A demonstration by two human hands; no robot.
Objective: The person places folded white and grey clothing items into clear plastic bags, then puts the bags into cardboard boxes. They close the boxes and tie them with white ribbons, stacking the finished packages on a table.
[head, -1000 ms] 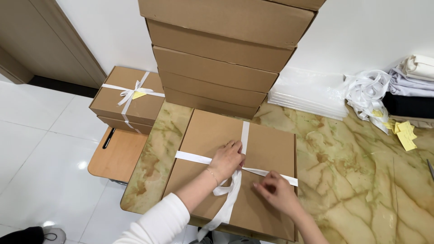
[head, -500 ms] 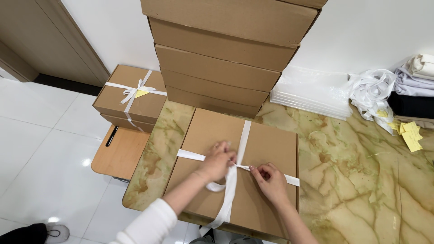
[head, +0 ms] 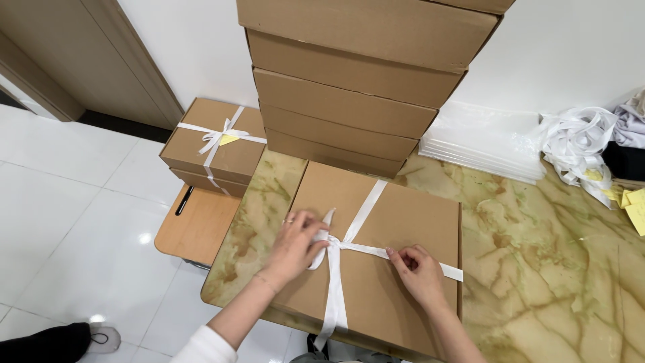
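A flat brown cardboard box point(head: 393, 255) is seen from above, lying on a green-and-cream marbled desk point(head: 551, 269) near its front left corner. A white ribbon point(head: 342, 252) is crossed over the lid, with one tail hanging off the front edge. The left hand point(head: 295, 245) is laid on the box's left part, its fingers point(head: 316, 228) pinched on a loop of ribbon at the crossing. The right hand point(head: 420, 272) is pressed on the lid just right of the crossing, its fingers point(head: 396, 259) closed on the ribbon strand that runs toward the right edge. Behind the box, a tall stack of plain cardboard boxes point(head: 356, 87) is set against the white wall. To the left, two ribbon-tied boxes point(head: 215, 144) are stacked on a small wooden stool point(head: 198, 225). At the far right, a heap of loose white ribbon point(head: 578, 141) is seen beside clear plastic bags point(head: 484, 141)
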